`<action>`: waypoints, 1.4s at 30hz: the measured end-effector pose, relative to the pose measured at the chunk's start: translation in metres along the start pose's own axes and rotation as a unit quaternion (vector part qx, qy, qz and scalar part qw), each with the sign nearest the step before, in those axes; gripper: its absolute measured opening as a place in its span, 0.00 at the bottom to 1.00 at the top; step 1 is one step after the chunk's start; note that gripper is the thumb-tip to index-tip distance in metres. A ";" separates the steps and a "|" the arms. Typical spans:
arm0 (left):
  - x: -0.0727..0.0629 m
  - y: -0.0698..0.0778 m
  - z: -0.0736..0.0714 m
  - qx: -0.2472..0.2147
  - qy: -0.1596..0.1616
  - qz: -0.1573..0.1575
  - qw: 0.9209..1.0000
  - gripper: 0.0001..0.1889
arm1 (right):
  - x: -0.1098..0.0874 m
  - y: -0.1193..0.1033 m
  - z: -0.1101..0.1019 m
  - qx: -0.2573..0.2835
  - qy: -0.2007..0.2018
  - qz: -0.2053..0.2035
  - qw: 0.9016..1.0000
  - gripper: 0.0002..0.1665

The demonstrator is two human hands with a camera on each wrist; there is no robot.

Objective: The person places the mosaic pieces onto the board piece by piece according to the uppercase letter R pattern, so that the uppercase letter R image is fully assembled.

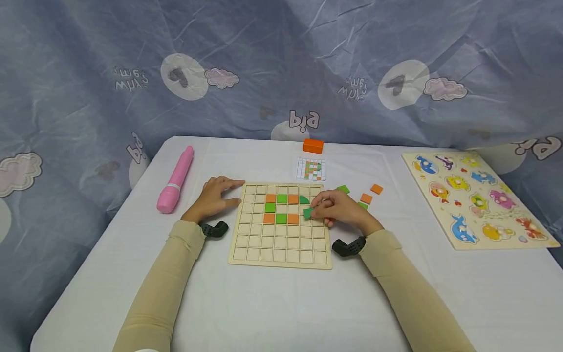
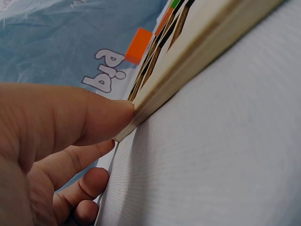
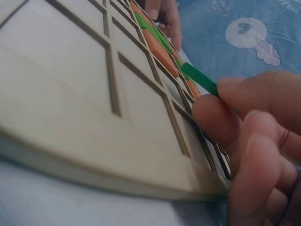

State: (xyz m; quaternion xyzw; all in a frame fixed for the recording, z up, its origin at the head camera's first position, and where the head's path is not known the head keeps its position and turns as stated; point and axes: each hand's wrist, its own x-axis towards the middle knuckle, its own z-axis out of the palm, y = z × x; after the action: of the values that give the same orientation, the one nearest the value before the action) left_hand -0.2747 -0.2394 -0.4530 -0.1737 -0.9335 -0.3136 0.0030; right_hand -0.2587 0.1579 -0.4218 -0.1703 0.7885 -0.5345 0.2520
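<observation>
A wooden grid board lies flat on the table. Orange and green square tiles fill some of its upper cells, and a dark green rounded tile sits at the right end of the top tile row. My right hand pinches a dark green tile between thumb and finger, tilted over the board's right side. My left hand touches the board's upper left edge, its thumb against the side and its forefinger reaching the corner.
Several loose tiles, including an orange tile, lie right of the board. Behind it are a pattern card and an orange block. A pink wand-shaped object lies left; an animal puzzle board lies right.
</observation>
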 end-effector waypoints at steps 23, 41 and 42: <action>0.001 -0.001 0.000 -0.004 -0.002 0.000 1.000 0.30 | -0.001 -0.011 0.015 -0.091 0.013 -0.021 0.996 0.07; 0.000 0.001 -0.001 -0.009 -0.007 -0.006 1.000 0.31 | -0.001 -0.009 0.016 -0.141 0.013 -0.055 0.988 0.06; 0.001 0.001 -0.001 -0.010 -0.007 -0.006 1.000 0.31 | -0.002 -0.009 0.016 -0.142 0.013 -0.054 0.988 0.06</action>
State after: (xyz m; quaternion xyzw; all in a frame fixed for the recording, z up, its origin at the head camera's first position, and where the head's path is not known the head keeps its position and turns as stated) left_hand -0.2749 -0.2389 -0.4520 -0.1699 -0.9315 -0.3215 -0.0068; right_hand -0.2478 0.1432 -0.4179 -0.2400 0.8493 -0.4321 0.1856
